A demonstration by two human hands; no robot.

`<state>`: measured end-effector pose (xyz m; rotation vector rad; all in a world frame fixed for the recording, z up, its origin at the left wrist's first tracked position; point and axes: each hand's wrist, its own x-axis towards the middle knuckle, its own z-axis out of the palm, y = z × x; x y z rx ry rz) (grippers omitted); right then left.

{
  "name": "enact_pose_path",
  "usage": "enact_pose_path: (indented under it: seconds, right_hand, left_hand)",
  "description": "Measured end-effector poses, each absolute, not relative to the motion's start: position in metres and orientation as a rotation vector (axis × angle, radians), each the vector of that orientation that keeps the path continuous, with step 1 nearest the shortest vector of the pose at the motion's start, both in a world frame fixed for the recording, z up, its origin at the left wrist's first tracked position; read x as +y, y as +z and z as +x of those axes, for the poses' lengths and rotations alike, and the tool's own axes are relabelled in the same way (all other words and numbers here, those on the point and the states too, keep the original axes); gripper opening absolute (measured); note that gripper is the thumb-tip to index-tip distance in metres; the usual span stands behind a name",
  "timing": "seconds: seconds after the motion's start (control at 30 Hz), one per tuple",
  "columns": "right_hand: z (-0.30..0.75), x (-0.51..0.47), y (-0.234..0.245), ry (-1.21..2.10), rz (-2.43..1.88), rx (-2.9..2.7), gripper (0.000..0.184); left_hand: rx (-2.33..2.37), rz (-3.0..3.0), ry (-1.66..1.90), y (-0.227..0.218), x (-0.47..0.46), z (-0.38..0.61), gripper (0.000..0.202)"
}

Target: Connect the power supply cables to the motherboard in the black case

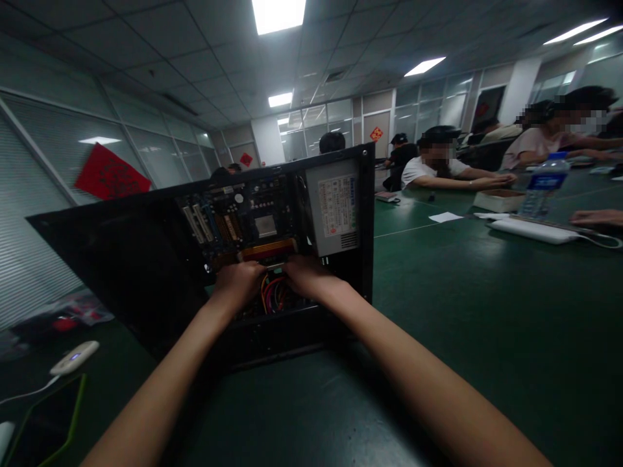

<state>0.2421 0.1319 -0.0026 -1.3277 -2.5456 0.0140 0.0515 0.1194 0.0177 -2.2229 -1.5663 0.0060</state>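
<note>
An open black computer case stands on the green table, its inside facing me. Within it are a motherboard with a square silver chip, orange and yellow memory slots, and a grey power supply at upper right. Both my hands reach in just below the slots. My left hand and my right hand have curled fingers at opposite ends of a thin, pale-edged strip that looks like a memory stick. Most fingertips are hidden. Red, yellow and purple cables bunch beneath it.
A phone with a green edge and a white device with a cable lie at left. To the right are a water bottle, a white power strip-like bar, an open box and paper. Several people sit beyond.
</note>
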Motion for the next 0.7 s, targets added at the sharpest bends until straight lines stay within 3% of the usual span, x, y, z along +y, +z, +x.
enact_pose_path:
  seconds: [0.7]
  right_hand:
    - [0.2411,0.1274,-0.0007,-0.039,-1.281,-2.527,0.031]
  left_hand:
    - [-1.588,-2.213,-0.032,0.0158,0.1246,0.0541,0.031]
